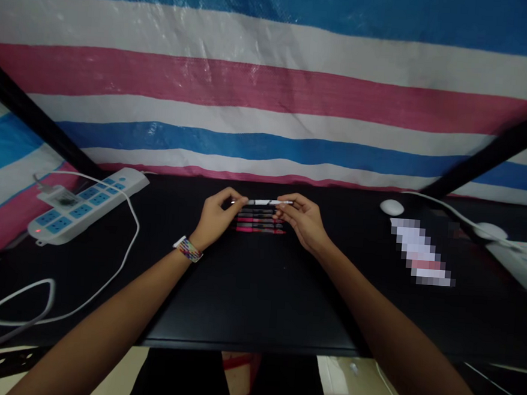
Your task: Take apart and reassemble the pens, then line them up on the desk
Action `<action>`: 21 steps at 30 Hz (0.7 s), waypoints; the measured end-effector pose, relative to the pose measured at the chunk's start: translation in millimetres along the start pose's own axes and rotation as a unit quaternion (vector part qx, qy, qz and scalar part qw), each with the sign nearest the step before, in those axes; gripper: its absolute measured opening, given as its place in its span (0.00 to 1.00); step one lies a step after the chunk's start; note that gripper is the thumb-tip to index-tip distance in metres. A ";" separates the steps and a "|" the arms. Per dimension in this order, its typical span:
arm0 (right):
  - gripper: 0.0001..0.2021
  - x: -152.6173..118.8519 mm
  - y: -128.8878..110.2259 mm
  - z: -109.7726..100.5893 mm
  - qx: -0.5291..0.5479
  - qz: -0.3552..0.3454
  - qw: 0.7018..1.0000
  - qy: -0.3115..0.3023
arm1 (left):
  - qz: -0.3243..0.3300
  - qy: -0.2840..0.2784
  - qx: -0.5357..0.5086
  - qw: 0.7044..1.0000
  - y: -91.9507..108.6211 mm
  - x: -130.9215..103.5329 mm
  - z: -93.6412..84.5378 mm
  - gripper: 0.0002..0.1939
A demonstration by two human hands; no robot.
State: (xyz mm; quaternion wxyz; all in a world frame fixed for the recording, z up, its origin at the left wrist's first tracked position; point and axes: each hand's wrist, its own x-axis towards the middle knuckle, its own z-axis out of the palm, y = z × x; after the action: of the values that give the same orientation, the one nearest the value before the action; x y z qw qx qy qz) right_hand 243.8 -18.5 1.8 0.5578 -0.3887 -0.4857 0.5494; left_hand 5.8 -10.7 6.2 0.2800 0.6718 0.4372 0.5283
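A white pen (pixel 263 202) with dark markings lies crosswise between my two hands at the back of the row. My left hand (pixel 219 214) pinches its left end between thumb and fingers. At the other end, my right hand (pixel 306 220) grips the pen in the same way. Just nearer to me, several dark and pink pens (pixel 258 221) lie side by side on the black table (pixel 257 293), roughly parallel to the white one. My fingertips partly hide the ends of some pens.
On the left stands a white power strip (pixel 89 206) with a charger (pixel 59 198) and a looping white cable (pixel 129 242). To the right are a white mouse (pixel 391 207), a blurred-out flat item (pixel 420 250) and another power strip (pixel 520 263). Striped sheeting (pixel 271 90) hangs behind the table.
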 end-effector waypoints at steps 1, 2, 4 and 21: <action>0.11 0.0 0.4 0.3 -0.002 0.000 1.000 -0.001 | -0.011 -0.003 0.001 1.000 -0.1 0.2 -0.1 0.21; 0.11 0.1 1.0 0.5 -0.002 0.000 1.000 -0.002 | -0.018 -0.003 -0.006 1.000 -0.2 0.5 -0.4 0.21; 0.11 0.9 2.1 0.5 0.002 -0.001 1.000 0.001 | -0.011 -0.002 -0.038 0.999 0.0 0.9 -1.1 0.12; 0.15 2.1 2.8 1.2 0.058 -0.018 0.998 0.005 | 0.003 -0.034 -0.059 0.998 2.3 0.2 -5.3 0.12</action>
State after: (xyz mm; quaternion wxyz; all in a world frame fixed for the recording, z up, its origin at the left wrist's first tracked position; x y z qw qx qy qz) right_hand 241.9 -16.4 -0.4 0.5914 -0.3501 -0.4573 0.5644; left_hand 1.4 -12.0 9.8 0.3328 0.6730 0.3936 0.5305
